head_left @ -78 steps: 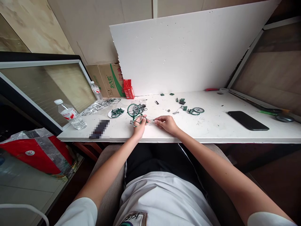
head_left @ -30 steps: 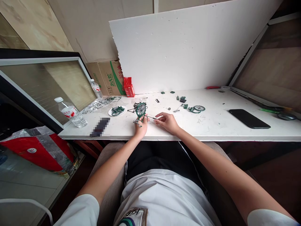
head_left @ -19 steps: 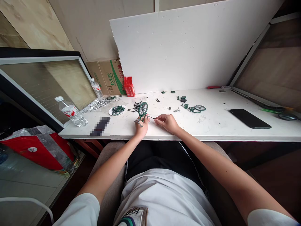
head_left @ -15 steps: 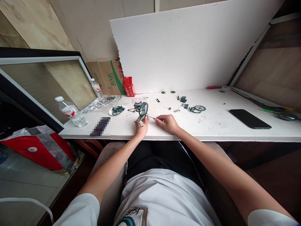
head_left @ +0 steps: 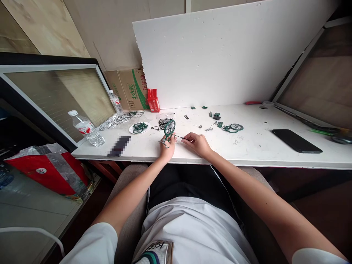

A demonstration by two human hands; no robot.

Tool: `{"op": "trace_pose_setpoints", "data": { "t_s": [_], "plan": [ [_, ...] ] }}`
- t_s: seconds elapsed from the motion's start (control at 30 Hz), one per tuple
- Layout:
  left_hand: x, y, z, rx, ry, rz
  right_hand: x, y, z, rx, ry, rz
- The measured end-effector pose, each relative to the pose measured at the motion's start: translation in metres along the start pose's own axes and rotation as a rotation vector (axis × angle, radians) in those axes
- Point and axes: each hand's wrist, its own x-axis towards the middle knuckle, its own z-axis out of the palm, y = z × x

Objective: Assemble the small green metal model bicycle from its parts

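Near the table's front edge, my left hand (head_left: 167, 149) is closed around a small green model bicycle part (head_left: 169, 127) with a spoked wheel standing up and silver handlebars sticking out at the lower left. My right hand (head_left: 200, 145) pinches a thin dark screwdriver-like tool (head_left: 181, 138). Its slim shaft points left and its tip reaches the model by my left fingers; whether it touches is too small to tell. Behind my left hand lie black frame pieces (head_left: 159, 125). To the right rest a loose green wheel (head_left: 236, 127) and small green parts (head_left: 219, 124).
A white plate (head_left: 149, 125) with green parts stands on the left, with part sprues (head_left: 125, 118) behind it. Water bottles (head_left: 87, 128), a red box (head_left: 153, 101) and a cardboard carton (head_left: 132, 90) stand farther left. A black phone (head_left: 297, 140) lies on the right.
The camera view has shifted slightly. Both hands keep their grips, and the tool still points at the model with little visible movement.
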Motion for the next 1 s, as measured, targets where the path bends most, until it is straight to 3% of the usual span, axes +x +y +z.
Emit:
{"op": "trace_pose_setpoints", "data": {
  "t_s": [0.17,0.5,0.73,1.0],
  "plan": [
    [0.000,0.001,0.000,-0.002,-0.012,0.020,0.001,-0.003,0.000,-0.069,-0.040,-0.035],
    [0.001,-0.006,0.003,-0.026,-0.010,0.043,0.001,-0.002,0.003,-0.447,-0.036,-0.087],
    [0.000,-0.014,0.002,-0.009,-0.015,0.064,0.001,-0.010,0.003,-0.470,-0.111,-0.121],
    [0.000,-0.011,0.002,0.005,-0.014,0.090,-0.003,-0.003,0.005,-0.387,-0.105,-0.168]
  ]
}}
